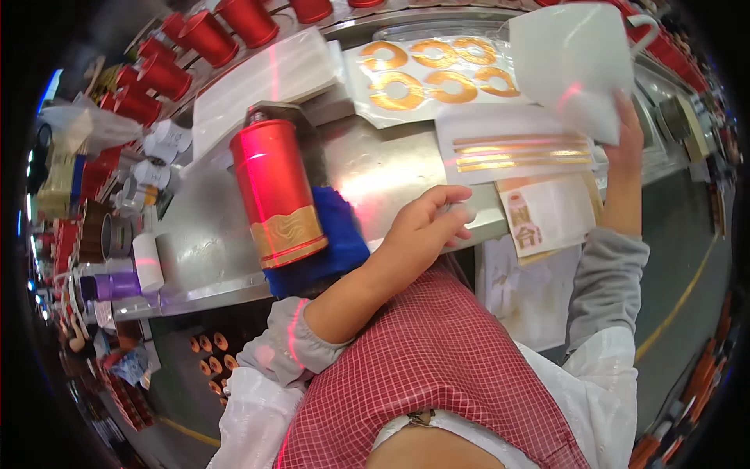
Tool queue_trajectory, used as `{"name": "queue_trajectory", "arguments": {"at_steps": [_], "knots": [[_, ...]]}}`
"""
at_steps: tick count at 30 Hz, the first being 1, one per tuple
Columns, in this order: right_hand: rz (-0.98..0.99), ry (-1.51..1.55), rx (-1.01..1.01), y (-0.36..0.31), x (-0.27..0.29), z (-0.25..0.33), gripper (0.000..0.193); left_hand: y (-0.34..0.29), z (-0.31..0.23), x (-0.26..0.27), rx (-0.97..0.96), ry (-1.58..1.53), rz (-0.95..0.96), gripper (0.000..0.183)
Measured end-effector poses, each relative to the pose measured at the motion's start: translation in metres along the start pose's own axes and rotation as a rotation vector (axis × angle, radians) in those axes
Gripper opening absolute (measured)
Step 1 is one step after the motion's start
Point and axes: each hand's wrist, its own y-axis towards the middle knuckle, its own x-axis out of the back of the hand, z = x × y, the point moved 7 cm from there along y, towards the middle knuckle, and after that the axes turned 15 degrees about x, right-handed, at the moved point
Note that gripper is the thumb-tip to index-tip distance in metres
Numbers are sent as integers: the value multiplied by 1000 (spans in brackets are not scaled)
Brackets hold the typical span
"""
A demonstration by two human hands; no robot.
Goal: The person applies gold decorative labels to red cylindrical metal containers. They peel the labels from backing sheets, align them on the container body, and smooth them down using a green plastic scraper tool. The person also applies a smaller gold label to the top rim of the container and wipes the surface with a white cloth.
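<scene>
My left hand [418, 230] hovers over the front edge of the metal table, its fingers loosely bent and apart, with nothing plainly in them. Against the lower right side of a white jug [570, 62] lies my right hand [626, 141]; part of its fingers is hidden, so its grip does not show. To the left, a shiny red canister [269, 184] with a gold wavy band [289, 237] leans over a blue cloth [336, 234]. Between jug and left hand, a white sheet carries several gold strips [519, 152]. A backing sheet with gold ring-shaped stickers [394, 90] lies behind.
A stack of white sheets [266, 82] lies behind the canister. Printed label sheets [551, 215] overhang the table's front edge. Several red cups [207, 37] line the back left. A purple bottle [117, 287] and a white roll [148, 262] sit at the left edge.
</scene>
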Motion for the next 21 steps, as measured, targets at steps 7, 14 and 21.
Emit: {"name": "queue_trajectory", "arguments": {"at_steps": [7,14,21], "knots": [[-536,-765,77,-256,309,54,53,-51,5,-3,-64,323,259,38],[-1006,-681,-721,-476,373,-34,59,-117,-33,72,-113,-17,-77,22],[-380,-920,-51,-209,220,51,41,-161,6,340,-419,-857,-955,49]]}}
